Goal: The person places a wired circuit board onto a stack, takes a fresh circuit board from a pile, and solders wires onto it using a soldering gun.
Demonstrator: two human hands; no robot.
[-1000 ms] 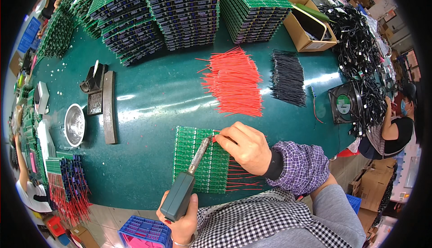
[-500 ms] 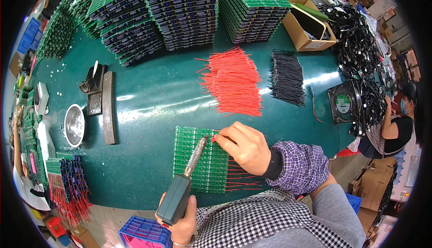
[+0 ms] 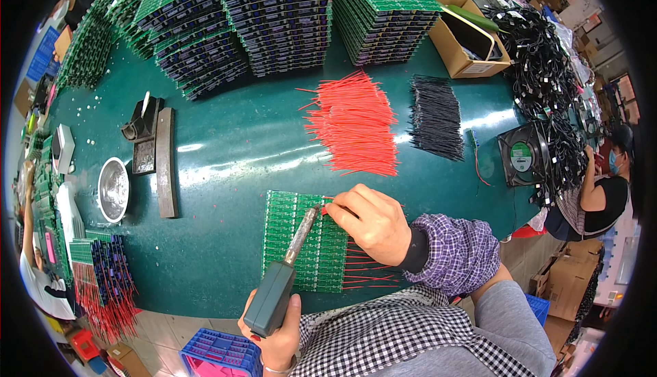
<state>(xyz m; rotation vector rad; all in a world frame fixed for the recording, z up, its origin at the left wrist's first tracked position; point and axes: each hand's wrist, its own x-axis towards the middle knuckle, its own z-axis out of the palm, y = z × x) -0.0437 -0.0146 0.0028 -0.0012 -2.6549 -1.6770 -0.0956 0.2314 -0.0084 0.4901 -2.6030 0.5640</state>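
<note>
Green worktable (image 3: 226, 151), busy workshop: 1 soldering iron (image 3: 284, 278) gripped by left hand (image 3: 277, 332); right hand (image 3: 373, 223) pinches 1 red wire (image 3: 327, 207) over 1 circuit panel (image 3: 301, 240).

Soldering iron (image 3: 282, 278) handle lower (tip barely shifted).

Green circuit boards (image 3: 304, 247) lie on a dark teal table (image 3: 226, 151); red wires (image 3: 356, 127) sit beside black wires (image 3: 436, 117). A purple plaid sleeve (image 3: 455, 254), a black-and-white checked apron (image 3: 404, 332), a blue crate (image 3: 219, 356).
</note>
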